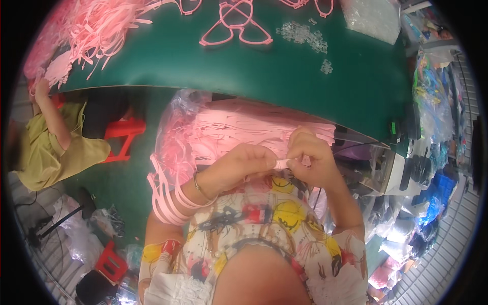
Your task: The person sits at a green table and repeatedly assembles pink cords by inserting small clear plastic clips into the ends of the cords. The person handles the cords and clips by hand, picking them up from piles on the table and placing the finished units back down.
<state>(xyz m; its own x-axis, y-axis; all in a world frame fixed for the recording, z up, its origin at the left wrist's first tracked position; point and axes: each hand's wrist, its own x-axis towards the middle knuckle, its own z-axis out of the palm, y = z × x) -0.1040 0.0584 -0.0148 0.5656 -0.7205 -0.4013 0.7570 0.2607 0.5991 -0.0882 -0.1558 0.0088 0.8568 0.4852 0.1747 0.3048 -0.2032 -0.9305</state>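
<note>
In front of my chest both hands are pinched closed on a short, pale pink strap, stretched between the fingertips. My left hand grips one end and my right hand the other; whether a small clear piece is with it, I cannot tell. Several looped pink straps hang over my left forearm, below a thin bracelet. Just beyond my hands lies a thick bundle of flat pink straps, with clear plastic film at its left side.
The green table holds a tangled heap of pink straps, looped pink straps, clear plastic clips and a clear bag. A co-worker sits at the left near a red stool. Bagged goods line the right.
</note>
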